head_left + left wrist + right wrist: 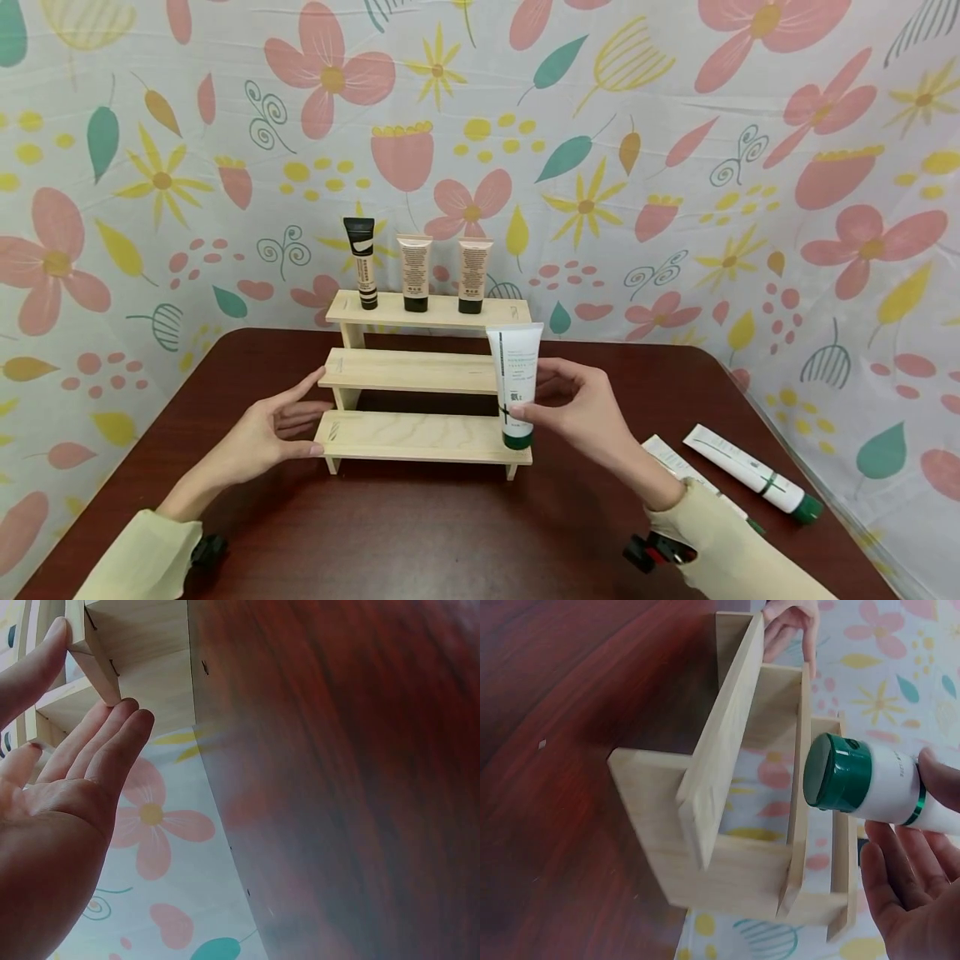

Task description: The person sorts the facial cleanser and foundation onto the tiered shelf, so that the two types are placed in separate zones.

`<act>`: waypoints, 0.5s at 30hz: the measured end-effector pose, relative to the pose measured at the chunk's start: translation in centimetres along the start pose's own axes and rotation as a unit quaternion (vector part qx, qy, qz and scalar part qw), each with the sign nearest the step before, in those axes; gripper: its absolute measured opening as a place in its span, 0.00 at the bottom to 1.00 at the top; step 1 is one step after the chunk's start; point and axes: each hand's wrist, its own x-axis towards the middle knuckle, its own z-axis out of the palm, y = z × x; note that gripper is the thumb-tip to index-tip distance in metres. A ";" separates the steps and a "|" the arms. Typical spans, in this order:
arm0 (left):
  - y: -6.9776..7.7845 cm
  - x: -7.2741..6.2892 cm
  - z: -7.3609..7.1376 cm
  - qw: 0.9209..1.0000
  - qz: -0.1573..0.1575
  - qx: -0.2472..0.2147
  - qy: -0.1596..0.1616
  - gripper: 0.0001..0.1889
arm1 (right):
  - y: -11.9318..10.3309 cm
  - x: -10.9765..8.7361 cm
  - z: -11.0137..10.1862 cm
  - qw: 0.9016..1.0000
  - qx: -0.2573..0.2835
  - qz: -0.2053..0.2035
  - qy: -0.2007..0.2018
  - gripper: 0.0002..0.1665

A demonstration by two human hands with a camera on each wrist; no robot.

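With our right hand [581, 410] we pinch a white tube [514, 367], cap down, near the wooden rack's [412, 429] right edge; our left hand [255, 437], thumb and fingers apart, touches its left edge

You can read no whole word, brand or number. White tube you hold [516, 375]: rows of green print, larger dark marking near the cap, unresolved. Left beige tube [415, 271], right beige tube [472, 271]: fine dark lines, illegible. Black-topped tube [363, 271]: small print, illegible to you.
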 end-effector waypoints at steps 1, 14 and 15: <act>0.0 0.0 0.0 1.000 0.000 0.000 0.000 0.55 | -0.1 0.3 0.3 1.000 0.001 -0.004 0.005 0.29; 0.0 0.1 -0.1 1.000 0.002 -0.001 0.001 0.55 | -2.1 4.0 5.0 0.997 0.051 -0.035 0.038 0.29; 0.0 0.1 -0.1 1.000 0.003 0.000 0.001 0.55 | -2.1 4.4 5.3 0.997 0.054 -0.040 0.037 0.29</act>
